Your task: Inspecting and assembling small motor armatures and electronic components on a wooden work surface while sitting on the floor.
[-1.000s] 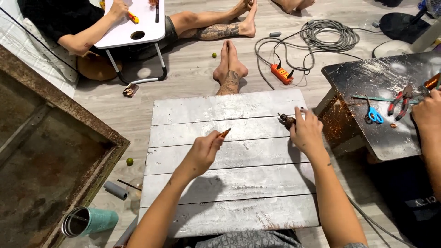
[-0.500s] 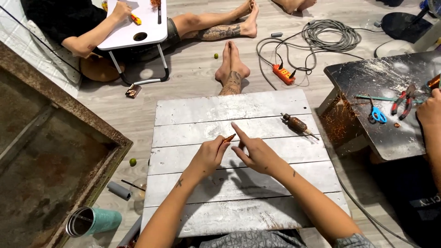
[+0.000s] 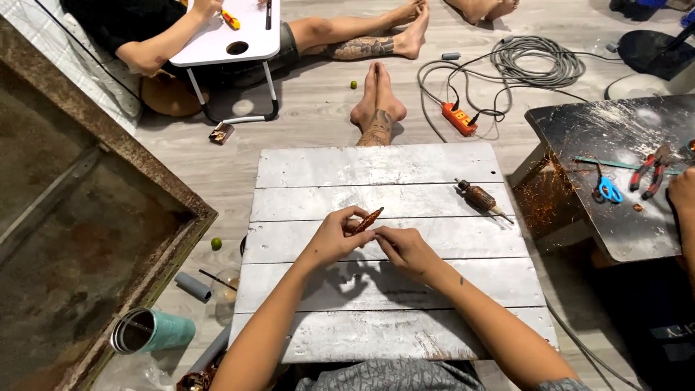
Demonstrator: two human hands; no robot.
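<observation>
I watch my left hand (image 3: 334,235) pinch a small reddish-brown rod (image 3: 368,219), its long axis angled up-right; my right hand (image 3: 405,248), fingertips pressed together, touches its lower end.

Your white plank board (image 3: 376,333) lies mostly bare around you. Only a brown-handled tool (image 3: 479,196) blocks its far right.

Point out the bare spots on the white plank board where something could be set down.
Free: the far planks of the white plank board left of the brown-handled tool, and the near planks between the forearms. Crowded: the middle, where left hand and right hand meet at a small reddish-brown piece.
</observation>
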